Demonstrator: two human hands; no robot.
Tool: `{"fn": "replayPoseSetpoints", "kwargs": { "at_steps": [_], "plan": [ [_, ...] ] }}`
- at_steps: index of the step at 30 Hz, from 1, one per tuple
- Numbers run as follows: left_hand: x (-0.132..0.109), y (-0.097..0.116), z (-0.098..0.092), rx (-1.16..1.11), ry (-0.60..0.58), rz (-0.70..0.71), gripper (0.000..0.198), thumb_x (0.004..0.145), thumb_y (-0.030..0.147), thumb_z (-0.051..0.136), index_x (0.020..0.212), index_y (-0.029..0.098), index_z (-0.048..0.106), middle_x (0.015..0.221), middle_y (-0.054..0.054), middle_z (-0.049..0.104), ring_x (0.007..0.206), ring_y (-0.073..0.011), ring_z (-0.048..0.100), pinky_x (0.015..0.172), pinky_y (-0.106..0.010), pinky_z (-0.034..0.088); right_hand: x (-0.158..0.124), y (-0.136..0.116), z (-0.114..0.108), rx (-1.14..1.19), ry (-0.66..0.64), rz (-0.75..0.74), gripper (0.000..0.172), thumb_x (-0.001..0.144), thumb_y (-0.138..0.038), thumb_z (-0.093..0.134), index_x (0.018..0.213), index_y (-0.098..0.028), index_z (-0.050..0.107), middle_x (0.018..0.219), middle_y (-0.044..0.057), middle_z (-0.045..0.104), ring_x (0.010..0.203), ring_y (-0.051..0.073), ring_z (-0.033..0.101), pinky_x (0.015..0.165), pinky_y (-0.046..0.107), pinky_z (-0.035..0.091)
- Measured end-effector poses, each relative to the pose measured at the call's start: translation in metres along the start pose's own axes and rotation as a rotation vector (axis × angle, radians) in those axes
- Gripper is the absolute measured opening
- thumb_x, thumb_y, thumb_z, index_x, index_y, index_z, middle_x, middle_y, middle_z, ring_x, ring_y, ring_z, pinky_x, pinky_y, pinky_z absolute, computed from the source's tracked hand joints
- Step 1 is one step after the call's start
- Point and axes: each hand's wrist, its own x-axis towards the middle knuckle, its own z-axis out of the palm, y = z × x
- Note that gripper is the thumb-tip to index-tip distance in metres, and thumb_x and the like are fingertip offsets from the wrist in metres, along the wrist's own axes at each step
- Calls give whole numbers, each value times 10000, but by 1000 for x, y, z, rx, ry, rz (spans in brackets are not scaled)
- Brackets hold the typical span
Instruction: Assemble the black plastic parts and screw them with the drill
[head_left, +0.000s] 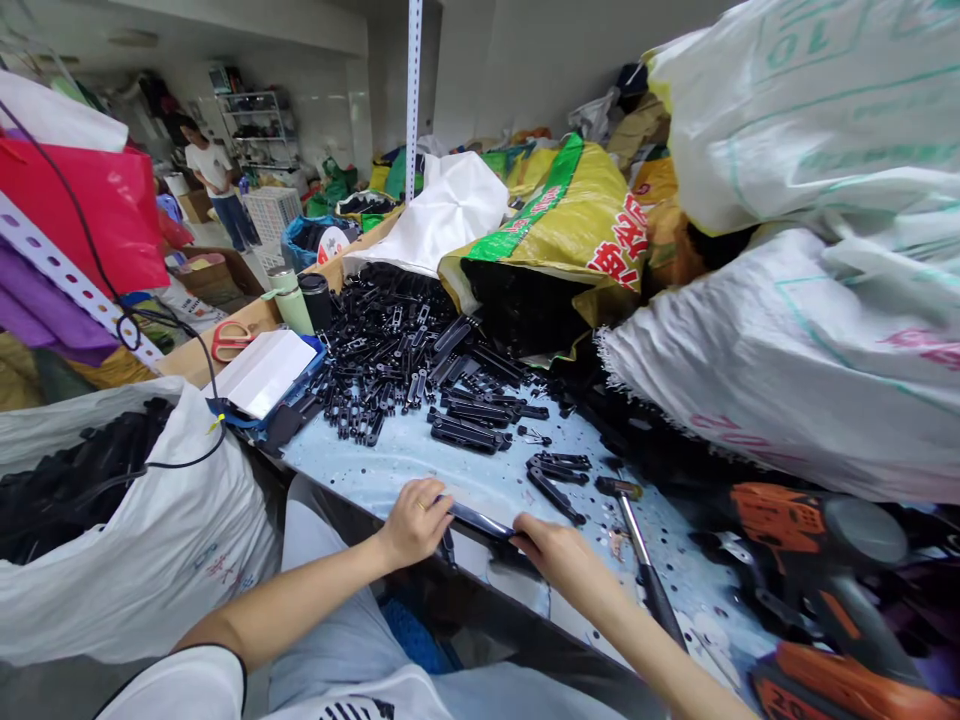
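A long, narrow, glossy black part spans the space between my hands above the table's front edge. My left hand pinches its left end, and the fingers of my right hand close on its right end. What the part belongs to cannot be made out. Beyond my hands, black folded bracket-like pieces lie side by side on the light blue tabletop. Another black jointed piece rests slightly open behind my right hand. To the right of that hand is a hammer with a metal shaft and black grip.
Small black parts are heaped at the back, beside an open yellow sack. An orange power tool and white sacks crowd the right. Scissors, a green tumbler and a filled white sack are left. A person stands far back.
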Motion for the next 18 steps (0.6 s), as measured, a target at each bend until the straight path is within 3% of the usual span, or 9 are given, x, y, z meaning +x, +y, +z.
{"fn": "replayPoseSetpoints", "kwargs": {
  "at_steps": [3, 5, 7, 10, 14, 18],
  "plan": [
    [18, 18, 2, -8, -210, 188, 363, 897, 336, 481, 1208, 154, 529, 1184, -150, 591, 1222, -278, 470, 1002, -469, 386, -21, 15, 38, 215, 343, -105, 260, 925, -281, 411, 1099, -248, 602, 1031, 93, 681, 937, 224, 663, 808, 375, 537],
    [33, 31, 6, -32, -382, 248, 507, 883, 437, 500, 1281, 127, 455, 1213, -160, 571, 1244, -283, 437, 1001, -444, 373, -32, 22, 59, 304, 466, -140, 329, 918, -287, 431, 1225, -286, 551, 1111, 88, 656, 1012, 234, 641, 855, 404, 538],
    [47, 42, 11, -42, -509, 217, 633, 855, 523, 512, 1307, 93, 409, 1162, -164, 587, 1167, -285, 488, 930, -414, 411, -37, 26, 72, 348, 482, -132, 390, 912, -286, 451, 1298, -306, 499, 1086, 83, 660, 988, 241, 647, 823, 407, 553],
    [58, 49, 19, -61, -615, 166, 631, 817, 591, 528, 1208, 98, 476, 1028, -124, 620, 1006, -270, 558, 821, -385, 439, -38, 31, 76, 359, 425, -136, 429, 911, -286, 469, 1338, -321, 464, 1004, 78, 672, 914, 235, 657, 782, 394, 556],
    [59, 49, 24, -81, -656, 124, 533, 801, 579, 565, 1072, 122, 525, 992, -109, 617, 983, -264, 559, 797, -368, 430, -36, 36, 67, 315, 390, -220, 448, 906, -272, 491, 1350, -323, 453, 932, 72, 667, 844, 216, 652, 739, 363, 552],
    [58, 49, 25, -104, -650, 58, 595, 791, 534, 605, 1205, 133, 459, 1019, -106, 620, 1013, -267, 554, 807, -363, 420, -31, 43, 56, 263, 360, -302, 453, 901, -268, 509, 1350, -308, 456, 956, 67, 660, 869, 190, 643, 751, 319, 548]
  ]
}}
